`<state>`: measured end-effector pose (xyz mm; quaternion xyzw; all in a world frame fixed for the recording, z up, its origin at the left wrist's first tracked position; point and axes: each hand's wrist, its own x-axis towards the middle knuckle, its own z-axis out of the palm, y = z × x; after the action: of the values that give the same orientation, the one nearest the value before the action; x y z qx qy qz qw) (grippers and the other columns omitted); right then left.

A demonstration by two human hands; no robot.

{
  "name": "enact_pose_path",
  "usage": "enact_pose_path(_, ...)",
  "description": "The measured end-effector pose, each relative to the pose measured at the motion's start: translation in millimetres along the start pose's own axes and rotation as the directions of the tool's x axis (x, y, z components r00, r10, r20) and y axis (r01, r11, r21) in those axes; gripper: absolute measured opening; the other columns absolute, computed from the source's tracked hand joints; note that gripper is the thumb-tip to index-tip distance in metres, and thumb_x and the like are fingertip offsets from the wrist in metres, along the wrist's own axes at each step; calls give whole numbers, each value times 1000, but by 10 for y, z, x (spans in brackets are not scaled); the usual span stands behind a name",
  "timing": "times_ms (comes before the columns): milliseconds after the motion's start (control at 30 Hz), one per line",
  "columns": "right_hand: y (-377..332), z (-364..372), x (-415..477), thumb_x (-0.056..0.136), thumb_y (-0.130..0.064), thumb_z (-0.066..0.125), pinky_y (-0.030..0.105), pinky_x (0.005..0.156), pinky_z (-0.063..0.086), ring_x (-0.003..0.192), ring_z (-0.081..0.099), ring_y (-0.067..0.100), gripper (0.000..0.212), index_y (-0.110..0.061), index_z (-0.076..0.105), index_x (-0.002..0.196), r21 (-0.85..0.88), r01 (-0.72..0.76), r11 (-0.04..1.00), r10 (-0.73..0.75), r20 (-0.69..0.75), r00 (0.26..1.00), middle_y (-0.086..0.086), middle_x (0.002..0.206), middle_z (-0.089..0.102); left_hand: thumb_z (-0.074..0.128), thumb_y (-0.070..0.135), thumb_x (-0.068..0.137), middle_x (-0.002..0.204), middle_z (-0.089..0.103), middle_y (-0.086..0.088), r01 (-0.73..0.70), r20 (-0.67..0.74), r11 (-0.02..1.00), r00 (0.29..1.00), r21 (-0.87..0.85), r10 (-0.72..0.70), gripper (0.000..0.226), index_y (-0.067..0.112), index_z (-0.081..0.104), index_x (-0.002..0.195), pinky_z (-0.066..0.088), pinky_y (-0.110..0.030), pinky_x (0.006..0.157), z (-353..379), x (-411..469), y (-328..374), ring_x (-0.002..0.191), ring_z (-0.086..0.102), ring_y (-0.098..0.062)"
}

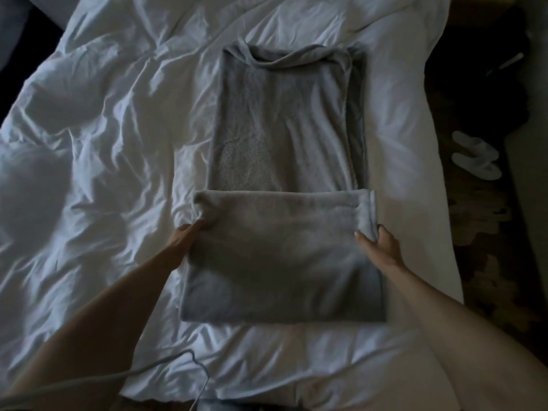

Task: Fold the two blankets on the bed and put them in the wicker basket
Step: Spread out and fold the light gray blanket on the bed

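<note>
**Left hand (185, 237) and right hand (381, 247) gripping grey blanket (281, 129) at folded flap**

Logged left hand at left side of the flap, just below its upper corner, fingers curled into the cloth and holding it. Logged right hand at the opposite side, with thumb laid on top and fingers wrapped round the edge, pinching the layers between them. Recorded both bare forearms reaching in from the near edge of view, one on each side of the flap.

Found grey blanket lying on the bed, right of centre, as a long narrow strip running away from the person. Saw near end doubled over onto the strip, with the flap's leading edge lying straight across at about mid-length. Noted rumpled folds at the far end and several layers showing along the right edge. Could not tell whether the flap rested flat or was slightly raised.

Observed white duvet (89, 143) under the blanket, heavily creased to the left and smoother to the right. Spotted thin pale cable (166, 363) crossing the left forearm near the bottom of view. Marked pair of pale slippers (476, 157) on dark patterned floor (489, 232) beside the bed's right side. Found lighting dim throughout.
</note>
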<state>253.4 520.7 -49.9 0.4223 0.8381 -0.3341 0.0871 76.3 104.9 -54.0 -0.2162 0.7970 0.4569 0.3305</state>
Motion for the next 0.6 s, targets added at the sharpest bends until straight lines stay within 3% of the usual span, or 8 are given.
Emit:
enact_pose_path(67,36,25,65,79,-49,71,33,89,49,109,62,34,55,-11,61,117,2,-19,1000,19,66,998,15,116,67,59,51,89,84,58,-1,-19,-17,999,1000,37,19,34,17,61,91,46,-32,75,65,160,105,80,55,-20)
enact_pose_path(167,158,28,104,82,-53,66,35,84,49,106,63,36,53,-11,59,115,-204,66,977,-44,111,993,18,115,67,49,33,97,79,56,-9,-65,-167,998,984,4,65,30,7,63,91,44,-35,74,167,391,156,85,54,-27)
enact_pose_path(267,196,-23,27,79,-70,56,38,85,46,103,63,35,58,-17,60,104,-336,31,941,-19,39,999,16,107,69,36,42,101,108,56,-16,-23,-237,995,972,-95,0,48,4,53,124,43,-37,89,159,376,79,106,54,-30)
enact_pose_path(333,199,-49,-61,74,-77,54,41,94,40,113,56,35,67,-20,61,108,-359,-36,933,57,46,997,15,112,65,31,59,97,126,52,-17,34,-162,994,985,-107,-51,63,10,47,134,41,-42,99,134,286,-57,119,51,-32)
enact_pose_path(433,233,-63,-231,66,-73,68,45,103,37,125,43,38,76,-18,57,118,-240,-113,964,123,29,992,18,130,51,43,75,84,99,58,-14,90,-29,993,996,72,-89,68,12,56,105,48,-38,73,38,36,-273,88,58,-30)
enact_pose_path(533,297,-11,-497,67,-50,82,40,113,25,137,27,37,100,-5,34,143,-20,-155,988,154,-28,988,23,146,34,68,50,82,65,63,-9,40,2,972,999,231,-42,42,10,60,74,47,-28,44,-49,-177,-532,51,59,-22)
enact_pose_path(600,352,49,-683,71,-43,82,40,112,28,135,30,39,101,-1,27,145,44,-215,976,217,-48,975,27,144,35,75,39,80,59,63,-10,41,40,962,998,270,-53,34,9,61,69,45,-27,43,-74,-310,-686,46,57,-22)
